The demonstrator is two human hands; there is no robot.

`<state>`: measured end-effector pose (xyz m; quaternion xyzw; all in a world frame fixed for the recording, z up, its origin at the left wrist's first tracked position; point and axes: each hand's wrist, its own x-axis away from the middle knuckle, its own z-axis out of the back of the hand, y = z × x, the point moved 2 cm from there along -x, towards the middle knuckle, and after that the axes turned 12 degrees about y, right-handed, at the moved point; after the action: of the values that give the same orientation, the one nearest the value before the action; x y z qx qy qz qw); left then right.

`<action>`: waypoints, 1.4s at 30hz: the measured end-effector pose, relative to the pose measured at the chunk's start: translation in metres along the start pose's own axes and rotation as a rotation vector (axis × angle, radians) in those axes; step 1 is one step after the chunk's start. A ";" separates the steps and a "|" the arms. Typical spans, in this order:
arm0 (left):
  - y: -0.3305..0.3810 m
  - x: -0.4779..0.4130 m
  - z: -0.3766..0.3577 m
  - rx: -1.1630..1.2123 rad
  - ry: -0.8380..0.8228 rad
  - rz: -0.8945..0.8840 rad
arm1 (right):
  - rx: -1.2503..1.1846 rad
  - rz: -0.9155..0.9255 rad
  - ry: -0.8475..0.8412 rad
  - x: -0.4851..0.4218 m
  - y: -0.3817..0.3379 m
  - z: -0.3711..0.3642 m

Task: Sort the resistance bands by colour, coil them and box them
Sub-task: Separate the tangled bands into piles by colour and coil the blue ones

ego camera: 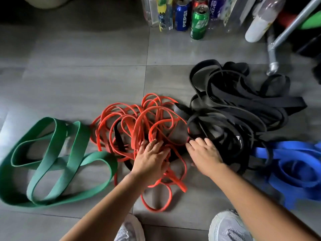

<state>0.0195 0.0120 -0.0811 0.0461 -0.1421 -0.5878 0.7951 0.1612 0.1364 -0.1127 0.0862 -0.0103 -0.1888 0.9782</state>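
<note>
Pale shoes (225, 225) are edging the frame bottom. Left hand (151, 160) is lying flat-fingered on the orange bands (139, 122); right hand (205, 155) is resting loose on the black bands (234, 105), neither gripping anything. Green bands (52, 153) are sitting far left, blue bands (295, 164) far right. One black strand (119, 136) is threading the orange heap. Judging it best to pin the orange and draw that strand out slowly.

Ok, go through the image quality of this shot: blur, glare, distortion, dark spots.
Head view: wide-angle bending curves the floor seams toward the edges. Head view: blue bands at the right edge are smeared, green bands slightly soft, Pepsi can lettering legible. Head view: pale sheen on the left tiles, top left corner dark.
</note>
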 end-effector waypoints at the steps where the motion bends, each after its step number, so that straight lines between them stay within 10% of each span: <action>1: -0.002 0.002 -0.006 -0.010 -0.078 0.054 | -0.003 0.000 -0.011 -0.001 -0.002 -0.001; 7: -0.021 0.002 -0.001 -0.123 -0.085 0.147 | -0.033 0.044 -0.015 0.016 0.004 -0.007; 16: -0.044 0.000 0.028 -0.175 0.296 0.139 | -0.166 -0.380 0.146 -0.016 0.090 0.047; 30: -0.071 -0.001 0.049 -0.024 0.267 0.451 | -0.723 -1.528 0.675 0.005 0.221 0.107; 36: -0.006 -0.026 0.035 0.034 0.098 0.147 | -0.860 -1.441 0.276 0.005 0.201 0.065; 42: 0.049 -0.073 0.015 -0.112 -0.066 -0.041 | -0.537 -0.922 0.326 -0.003 0.126 0.061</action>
<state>0.0404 0.0972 -0.0673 -0.0149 -0.1341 -0.6122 0.7791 0.2012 0.2423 -0.0305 -0.1424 0.2284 -0.5772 0.7709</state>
